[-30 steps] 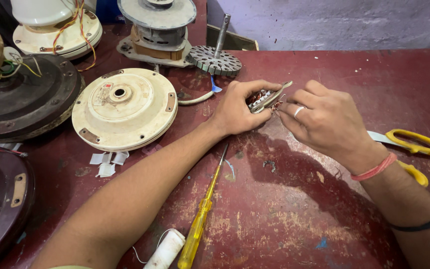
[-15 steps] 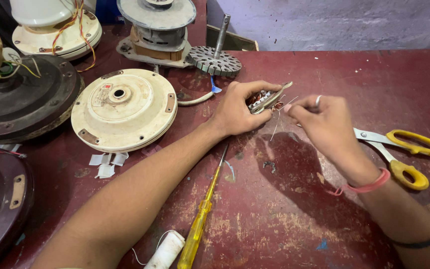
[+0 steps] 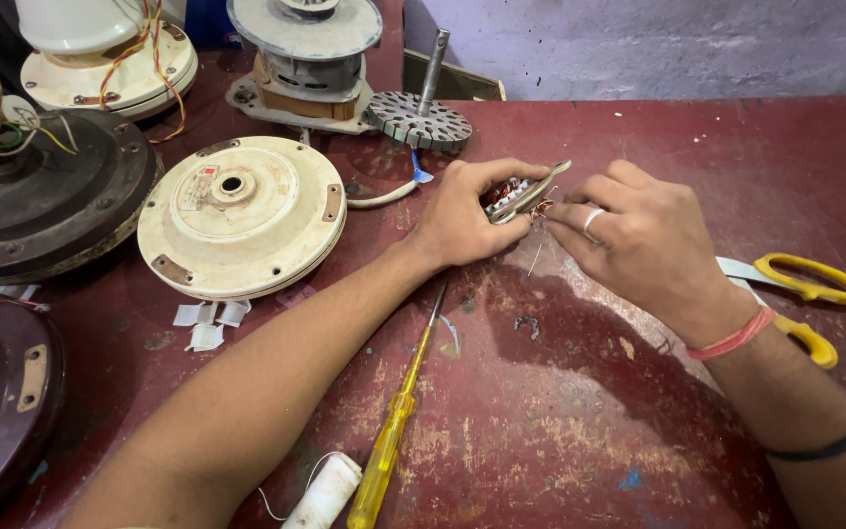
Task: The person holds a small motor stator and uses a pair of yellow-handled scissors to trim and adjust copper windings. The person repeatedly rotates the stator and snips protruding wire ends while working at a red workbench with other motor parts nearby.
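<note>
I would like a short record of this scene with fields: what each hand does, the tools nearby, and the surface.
left hand: grips a small metal stator core with copper windings
right hand: fingertips at the core's copper wire, ring on one finger
tools: yellow-handled screwdriver under the left forearm; yellow-handled scissors beside the right wrist
other parts: round cream fan motor housing left of the hands
surface: worn dark red table
</note>
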